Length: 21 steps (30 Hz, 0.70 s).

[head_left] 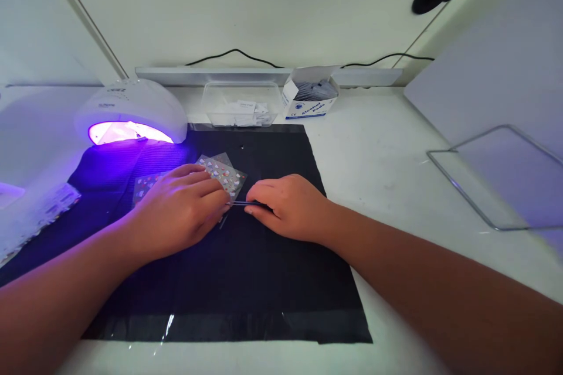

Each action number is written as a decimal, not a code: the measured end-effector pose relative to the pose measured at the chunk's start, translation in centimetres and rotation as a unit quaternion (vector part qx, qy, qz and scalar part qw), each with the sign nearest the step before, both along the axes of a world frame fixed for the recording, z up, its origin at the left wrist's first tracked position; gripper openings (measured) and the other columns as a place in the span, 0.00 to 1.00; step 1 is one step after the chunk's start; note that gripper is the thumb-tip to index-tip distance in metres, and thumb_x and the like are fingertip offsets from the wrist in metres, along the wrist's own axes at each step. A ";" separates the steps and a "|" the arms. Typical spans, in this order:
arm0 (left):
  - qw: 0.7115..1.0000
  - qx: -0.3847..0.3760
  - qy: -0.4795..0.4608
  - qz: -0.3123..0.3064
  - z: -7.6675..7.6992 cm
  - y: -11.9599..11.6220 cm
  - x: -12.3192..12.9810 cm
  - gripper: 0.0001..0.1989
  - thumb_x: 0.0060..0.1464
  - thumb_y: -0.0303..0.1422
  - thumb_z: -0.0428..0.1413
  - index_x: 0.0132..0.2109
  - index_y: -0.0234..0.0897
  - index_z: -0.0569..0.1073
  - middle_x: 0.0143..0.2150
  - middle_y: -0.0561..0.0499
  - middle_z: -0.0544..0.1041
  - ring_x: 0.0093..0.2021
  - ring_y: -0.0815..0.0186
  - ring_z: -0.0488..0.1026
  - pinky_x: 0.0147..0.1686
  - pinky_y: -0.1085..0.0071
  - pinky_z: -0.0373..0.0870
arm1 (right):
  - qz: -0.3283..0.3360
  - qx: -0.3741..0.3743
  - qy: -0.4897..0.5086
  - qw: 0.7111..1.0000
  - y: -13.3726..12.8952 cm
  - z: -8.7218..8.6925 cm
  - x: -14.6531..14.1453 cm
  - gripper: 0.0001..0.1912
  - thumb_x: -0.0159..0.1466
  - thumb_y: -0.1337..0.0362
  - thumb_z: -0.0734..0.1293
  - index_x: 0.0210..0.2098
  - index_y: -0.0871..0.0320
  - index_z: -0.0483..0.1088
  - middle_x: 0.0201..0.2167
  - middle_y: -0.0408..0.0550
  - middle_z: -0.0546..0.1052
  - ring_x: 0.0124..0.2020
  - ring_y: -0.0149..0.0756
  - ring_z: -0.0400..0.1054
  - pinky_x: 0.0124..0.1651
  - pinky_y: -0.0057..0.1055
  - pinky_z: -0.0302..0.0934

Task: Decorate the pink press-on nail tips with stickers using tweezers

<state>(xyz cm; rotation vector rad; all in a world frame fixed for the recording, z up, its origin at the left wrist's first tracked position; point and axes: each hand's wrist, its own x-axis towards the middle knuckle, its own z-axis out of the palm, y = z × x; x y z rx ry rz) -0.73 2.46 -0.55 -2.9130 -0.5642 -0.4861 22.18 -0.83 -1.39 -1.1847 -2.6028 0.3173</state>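
My right hand [288, 205] is closed around a pair of slim metal tweezers [241, 203], which point left. Their tips reach the curled fingers of my left hand [182, 208]. Those fingers are pressed together, and whatever sits between them is hidden. Under and behind the left hand lie clear sticker sheets [223, 174] with small white and red figures, overlapping at angles. Another part of the printed sheets [143, 186] shows left of that hand. All of this is over a black mat [264, 281].
A white nail lamp [141, 99] glows purple at the back left. Beside it stand a clear plastic tray [211, 111] with small white packets and an open alcohol pads box [311, 106]. A wire frame [466, 196] is at the right, a printed pack [39, 222] at the left.
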 end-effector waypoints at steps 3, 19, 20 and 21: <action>1.000 -0.002 -0.001 0.003 0.0 0.0 -0.1 0.12 0.65 0.31 0.48 0.38 0.35 0.74 0.34 0.49 0.79 0.35 0.59 0.77 0.42 0.57 0.73 | -0.001 0.003 0.002 1.000 0.0 0.0 0.0 0.09 0.68 0.62 0.63 0.37 0.60 0.72 0.33 0.47 0.78 0.31 0.34 0.69 0.30 0.28 0.51; 0.999 -0.035 -0.011 0.017 -0.4 -0.2 0.2 0.10 0.64 0.31 0.49 0.37 0.36 0.73 0.31 0.50 0.76 0.33 0.61 0.75 0.44 0.57 0.72 | -0.015 0.005 -0.012 1.000 0.0 0.0 0.1 0.06 0.65 0.64 0.66 0.37 0.60 0.74 0.32 0.46 0.78 0.30 0.35 0.69 0.30 0.29 0.52; 0.999 -0.038 -0.013 0.015 -0.4 -0.2 0.2 0.10 0.64 0.31 0.49 0.37 0.36 0.73 0.31 0.50 0.76 0.33 0.61 0.74 0.44 0.57 0.72 | -0.016 0.004 -0.013 1.000 0.0 0.1 0.1 0.06 0.65 0.64 0.66 0.36 0.60 0.73 0.32 0.46 0.78 0.30 0.35 0.69 0.30 0.29 0.51; 0.999 -0.039 -0.014 0.013 -0.4 -0.2 0.3 0.10 0.64 0.31 0.49 0.37 0.36 0.73 0.31 0.50 0.76 0.34 0.60 0.74 0.43 0.57 0.72 | -0.017 0.004 -0.015 1.000 0.0 0.1 0.2 0.06 0.65 0.64 0.66 0.36 0.60 0.73 0.31 0.46 0.77 0.30 0.35 0.68 0.30 0.29 0.51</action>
